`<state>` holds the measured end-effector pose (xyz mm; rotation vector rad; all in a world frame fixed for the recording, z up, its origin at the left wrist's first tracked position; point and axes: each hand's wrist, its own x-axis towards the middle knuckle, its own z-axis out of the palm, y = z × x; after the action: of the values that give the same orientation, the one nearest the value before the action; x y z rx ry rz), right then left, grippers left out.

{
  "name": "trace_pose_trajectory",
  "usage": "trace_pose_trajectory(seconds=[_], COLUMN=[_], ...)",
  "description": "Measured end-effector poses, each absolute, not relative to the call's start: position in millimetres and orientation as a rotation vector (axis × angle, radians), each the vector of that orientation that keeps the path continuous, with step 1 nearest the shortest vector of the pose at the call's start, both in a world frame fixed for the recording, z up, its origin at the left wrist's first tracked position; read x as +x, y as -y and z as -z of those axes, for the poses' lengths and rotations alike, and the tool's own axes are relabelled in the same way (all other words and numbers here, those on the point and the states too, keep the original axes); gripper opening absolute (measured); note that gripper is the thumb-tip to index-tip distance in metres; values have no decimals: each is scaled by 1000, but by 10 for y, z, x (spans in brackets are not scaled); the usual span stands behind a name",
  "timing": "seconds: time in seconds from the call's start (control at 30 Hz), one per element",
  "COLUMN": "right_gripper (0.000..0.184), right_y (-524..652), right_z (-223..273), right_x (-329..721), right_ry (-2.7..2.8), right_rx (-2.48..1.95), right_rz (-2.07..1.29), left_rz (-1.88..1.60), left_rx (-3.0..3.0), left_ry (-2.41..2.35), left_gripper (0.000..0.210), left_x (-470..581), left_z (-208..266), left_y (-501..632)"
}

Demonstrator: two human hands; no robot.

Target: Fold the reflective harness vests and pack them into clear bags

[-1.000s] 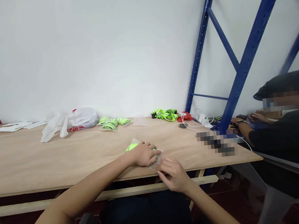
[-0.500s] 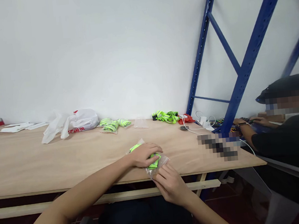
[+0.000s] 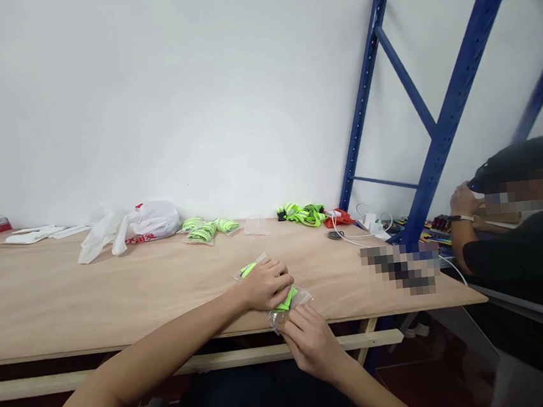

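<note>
A clear plastic bag (image 3: 277, 320) with folded neon-green reflective strapping (image 3: 288, 299) inside lies near the front edge of the table. Across its middle rests my left hand (image 3: 267, 284), fingers curled down over the bag and its contents, hiding much of them. My right hand (image 3: 310, 337) pinches the near edge of the bag between thumb and fingers. Farther back are several filled bags of green-and-silver strapping (image 3: 201, 231), a flat clear bag (image 3: 256, 226) and a loose heap of neon-green straps (image 3: 304, 214).
A white carrier bag (image 3: 153, 220) and white papers (image 3: 37, 234) lie at the back left. Behind the right side are a red packet (image 3: 344, 217), white cables and a charger (image 3: 370, 221). A blue rack post (image 3: 432, 149) stands between me and a co-worker (image 3: 521, 256).
My left fingers have curled in more over the bag. My right hand keeps its pinch with little movement. The co-worker has raised a hand toward the cap.
</note>
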<state>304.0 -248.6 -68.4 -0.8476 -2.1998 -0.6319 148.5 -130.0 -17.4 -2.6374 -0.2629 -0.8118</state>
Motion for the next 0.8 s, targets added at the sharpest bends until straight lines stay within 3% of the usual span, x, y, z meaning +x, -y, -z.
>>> trace_pose_trajectory(seconds=[0.27, 0.43, 0.8], right_gripper=[16, 15, 12], right_y=[2475, 2399, 2283], right_z=[634, 572, 563], right_x=[3034, 3204, 3388], right_ry=[2129, 2025, 1798], right_rx=[-834, -879, -870], right_rz=[520, 308, 232], left_rz=[858, 921, 881], left_rx=[-2797, -2917, -2740], left_ry=[305, 77, 17], left_gripper=[17, 21, 21], left_x=[1479, 1473, 1558], left_z=[264, 184, 165], left_y=[1270, 1318, 1375])
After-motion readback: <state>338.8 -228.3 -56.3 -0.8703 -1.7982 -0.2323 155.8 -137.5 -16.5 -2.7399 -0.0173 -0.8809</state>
